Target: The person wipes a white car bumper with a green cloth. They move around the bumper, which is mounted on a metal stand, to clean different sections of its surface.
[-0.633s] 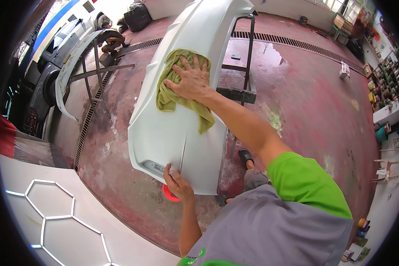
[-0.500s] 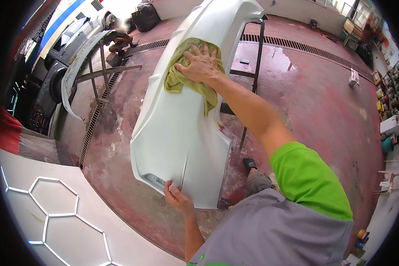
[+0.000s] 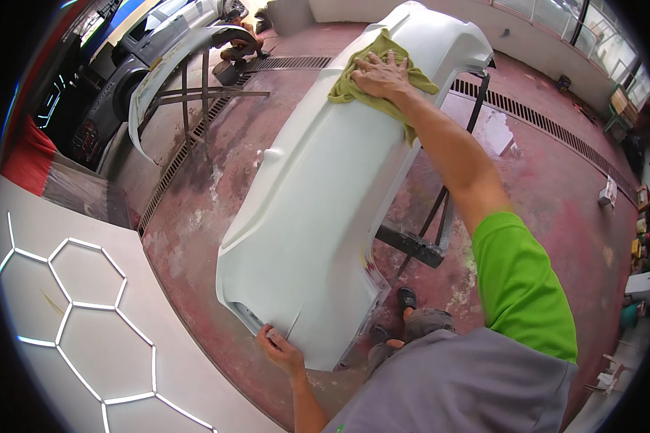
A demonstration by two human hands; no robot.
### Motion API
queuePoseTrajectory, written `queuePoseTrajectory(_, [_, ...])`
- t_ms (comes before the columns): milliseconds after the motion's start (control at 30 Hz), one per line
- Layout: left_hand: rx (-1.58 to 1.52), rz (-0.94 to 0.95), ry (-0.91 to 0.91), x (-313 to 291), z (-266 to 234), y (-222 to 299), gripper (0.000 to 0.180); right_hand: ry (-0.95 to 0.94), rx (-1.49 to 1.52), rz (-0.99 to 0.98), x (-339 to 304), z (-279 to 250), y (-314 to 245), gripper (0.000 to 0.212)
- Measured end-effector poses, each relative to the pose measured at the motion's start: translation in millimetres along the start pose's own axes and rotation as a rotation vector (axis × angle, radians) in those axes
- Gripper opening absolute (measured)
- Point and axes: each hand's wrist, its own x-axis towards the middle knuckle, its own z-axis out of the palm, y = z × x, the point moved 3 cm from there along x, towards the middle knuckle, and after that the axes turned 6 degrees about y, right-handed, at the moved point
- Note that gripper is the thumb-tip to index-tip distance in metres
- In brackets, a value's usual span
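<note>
A long white car bumper cover [image 3: 318, 209] stretches away from me on a dark metal stand [image 3: 419, 244]. My right hand [image 3: 380, 76] lies spread over a yellow-green cloth [image 3: 347, 88], pressing it onto the far part of the bumper's surface. The cloth is bunched, and one end hangs over the bumper's right side. At the near left corner, next to a recessed slot, my left hand [image 3: 280, 349] grips the bumper's edge with bent fingers. Some of its fingertips are hidden at the rim.
Beside me at the lower left is a white panel [image 3: 29, 289] reflecting hexagonal lights. Another bumper [image 3: 143, 90] rests on a stand at the far left, near a grey vehicle [image 3: 123, 79] and a crouching person [image 3: 242, 49]. A drain grate [image 3: 549, 130] crosses the reddish floor.
My right hand and the cloth have slid farther along the bumper, away from me. My left hand stays at the near corner. The whole view has shifted, showing more of the stand.
</note>
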Motion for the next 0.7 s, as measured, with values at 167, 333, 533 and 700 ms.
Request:
queuePoseTrajectory(167, [0.022, -0.051, 0.002, -2.8, -8.7, 2.6, 0.037, -0.061, 0.184, -0.327, -135.6, 28.9, -142.0, 0.072])
queuePoseTrajectory(333, [0.020, -0.046, 0.012, 0.7, 0.8, 5.7, 0.038, -0.166, 0.150, -0.632, -276.8, 37.7, -238.2, 0.076])
queuePoseTrajectory(533, [-0.004, -0.101, 0.085, -1.1, 0.5, 25.4, 0.036, -0.256, 0.183, -0.849, -302.8, 54.7, -265.5, 0.071])
queuePoseTrajectory(700, [0.042, 0.044, 0.237, -10.0, 17.2, 61.6, 0.033, -0.264, 0.164, -0.650, -188.3, 42.6, -196.0, 0.069])
